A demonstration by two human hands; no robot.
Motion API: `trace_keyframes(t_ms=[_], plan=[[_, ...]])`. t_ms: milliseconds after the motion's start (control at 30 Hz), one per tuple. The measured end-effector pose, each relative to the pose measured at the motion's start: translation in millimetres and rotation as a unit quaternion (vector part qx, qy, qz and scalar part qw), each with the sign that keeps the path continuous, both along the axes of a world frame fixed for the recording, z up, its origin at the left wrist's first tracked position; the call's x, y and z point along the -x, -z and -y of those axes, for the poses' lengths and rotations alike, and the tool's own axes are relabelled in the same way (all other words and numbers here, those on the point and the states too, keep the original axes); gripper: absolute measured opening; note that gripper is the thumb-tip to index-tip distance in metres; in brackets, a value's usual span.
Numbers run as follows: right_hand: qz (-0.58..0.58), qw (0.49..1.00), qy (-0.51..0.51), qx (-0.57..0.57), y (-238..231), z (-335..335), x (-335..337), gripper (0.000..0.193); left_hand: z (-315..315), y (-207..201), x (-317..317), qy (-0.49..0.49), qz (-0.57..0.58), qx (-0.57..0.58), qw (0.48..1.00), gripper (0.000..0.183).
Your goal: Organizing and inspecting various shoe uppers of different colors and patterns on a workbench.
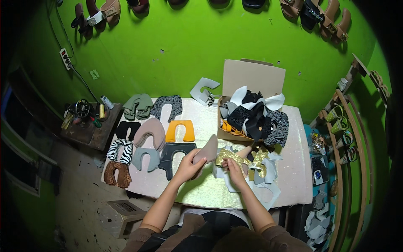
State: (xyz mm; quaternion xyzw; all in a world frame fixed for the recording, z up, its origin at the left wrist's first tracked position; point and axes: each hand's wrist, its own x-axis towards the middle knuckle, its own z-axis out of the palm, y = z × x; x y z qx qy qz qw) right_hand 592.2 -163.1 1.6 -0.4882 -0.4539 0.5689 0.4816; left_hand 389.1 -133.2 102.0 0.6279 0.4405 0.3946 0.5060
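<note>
My left hand is closed around a dusty-pink curved shoe-upper piece, thumb on its face, held up over the middle of the table. My right hand pinches the edge of a gold glitter piece at the near side of a loose heap. White and grey cut pieces lie in that heap. Left of my hands, U-shaped upper pieces sit in sorted piles: dusty pink, orange, dark grey, light grey, zebra-striped, brown, black and olive green.
An open cardboard box overflows with mixed pieces at the table's back right. A black-and-grey patterned pile lies at the back. On the left stands a small sewing-machine table; a wooden rack with sandals is at right.
</note>
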Motion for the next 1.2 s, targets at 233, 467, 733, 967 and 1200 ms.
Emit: trace_keyframes(t_ms=[233,467,733,967,1200], plan=[[-0.234,0.965,-0.009,0.119,0.5,-38.1,72.3,0.043,-25.8,2.7,68.3,0.022,0.073,0.091,0.993,0.03],[-0.199,0.955,-0.047,0.213,17.4,-46.0,147.4,0.028,-27.7,71.4,155.1,-0.13,0.094,0.187,0.969,0.024],[-0.124,0.977,-0.04,0.168,4.3,-111.1,236.3,0.029,-68.8,97.2,251.4,-0.188,0.028,0.15,0.97,0.028],[-0.127,0.983,0.022,0.128,-0.1,-180.8,276.1,0.027,-150.8,70.2,268.2,-0.209,-0.21,-0.025,0.955,0.043],[-0.071,0.982,0.098,0.143,8.9,-195.4,300.3,0.024,-193.5,99.3,277.1,-0.233,-0.252,-0.025,0.939,0.034]])
